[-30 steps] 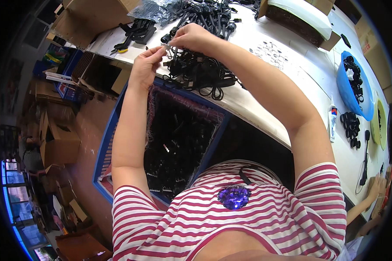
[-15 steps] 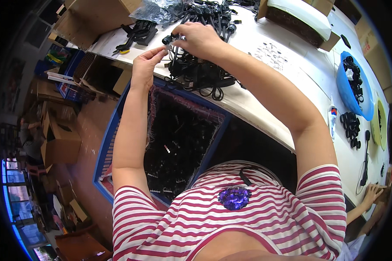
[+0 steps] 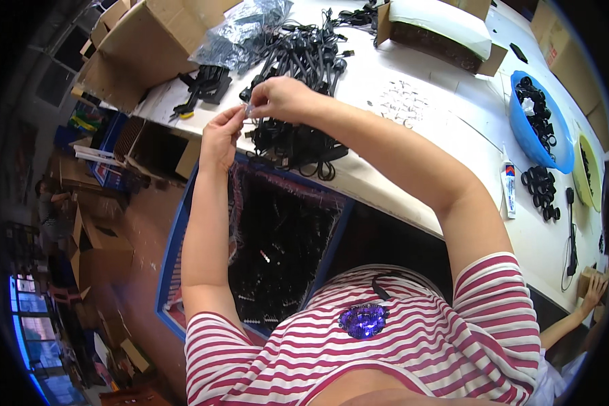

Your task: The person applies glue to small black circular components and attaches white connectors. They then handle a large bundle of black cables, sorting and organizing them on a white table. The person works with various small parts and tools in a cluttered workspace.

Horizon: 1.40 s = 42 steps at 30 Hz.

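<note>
My left hand [image 3: 222, 135] and my right hand [image 3: 283, 99] meet fingertip to fingertip above the near edge of the table. Both are closed in a pinch on a small pale, see-through piece [image 3: 249, 109], too small to name. Under and behind my right hand lie black cables [image 3: 294, 143] with plugs, and a heap of black stalk-like devices [image 3: 308, 55] with round heads. A crumpled clear plastic bag [image 3: 240, 34] rests behind them. Left of my hands is a stack of black plastic parts [image 3: 210, 84], beside a small tool with a yellow end [image 3: 186, 115].
A blue crate [image 3: 172, 250] of black pieces stands below the table edge. Small white pieces [image 3: 400, 101] are spread on the table. Rightward are a glue tube [image 3: 510, 189], black rings [image 3: 541, 193], a blue basin [image 3: 519, 132] and a yellow-green basin [image 3: 594, 193]. Another person's hand [image 3: 594, 289] shows far right.
My right hand has come down and left, away from a black round device head, and its fingertips now meet my left hand's at the small piece. The whole view has shifted slightly.
</note>
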Each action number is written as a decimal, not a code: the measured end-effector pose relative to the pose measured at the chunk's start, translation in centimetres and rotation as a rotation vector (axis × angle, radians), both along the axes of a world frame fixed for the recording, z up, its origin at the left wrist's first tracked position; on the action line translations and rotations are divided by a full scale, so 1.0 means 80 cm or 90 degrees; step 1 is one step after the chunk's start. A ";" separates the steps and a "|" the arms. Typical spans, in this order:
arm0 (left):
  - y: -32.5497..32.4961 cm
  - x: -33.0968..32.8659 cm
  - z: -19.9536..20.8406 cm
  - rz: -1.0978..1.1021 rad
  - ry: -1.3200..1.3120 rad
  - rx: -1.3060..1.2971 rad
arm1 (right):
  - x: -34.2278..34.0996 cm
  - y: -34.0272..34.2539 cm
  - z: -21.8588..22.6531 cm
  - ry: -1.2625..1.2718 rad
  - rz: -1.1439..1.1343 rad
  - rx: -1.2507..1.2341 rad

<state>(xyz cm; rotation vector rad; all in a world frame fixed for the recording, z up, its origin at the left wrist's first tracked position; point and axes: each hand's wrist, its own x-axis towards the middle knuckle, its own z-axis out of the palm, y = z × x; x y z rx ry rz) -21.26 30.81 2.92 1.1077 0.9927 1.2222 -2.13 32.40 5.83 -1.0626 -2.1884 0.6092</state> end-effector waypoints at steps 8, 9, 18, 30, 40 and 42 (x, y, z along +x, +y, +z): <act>0.009 0.001 0.002 -0.124 -0.105 -0.093 | 0.002 0.015 0.002 0.132 0.049 -0.214; 0.009 0.001 0.003 -0.121 -0.101 -0.089 | 0.001 0.015 0.006 0.109 0.034 -0.221; -0.032 0.037 0.013 0.198 0.272 0.234 | -0.013 -0.028 0.007 -0.093 -0.146 0.450; -0.035 0.043 0.024 0.245 0.487 0.307 | -0.015 -0.031 0.009 -0.183 -0.172 0.405; 0.017 0.030 0.054 0.225 0.792 0.522 | 0.060 -0.121 0.050 0.120 -0.081 0.271; 0.046 0.054 0.060 0.088 0.720 0.461 | 0.049 -0.172 0.031 -0.045 0.086 0.354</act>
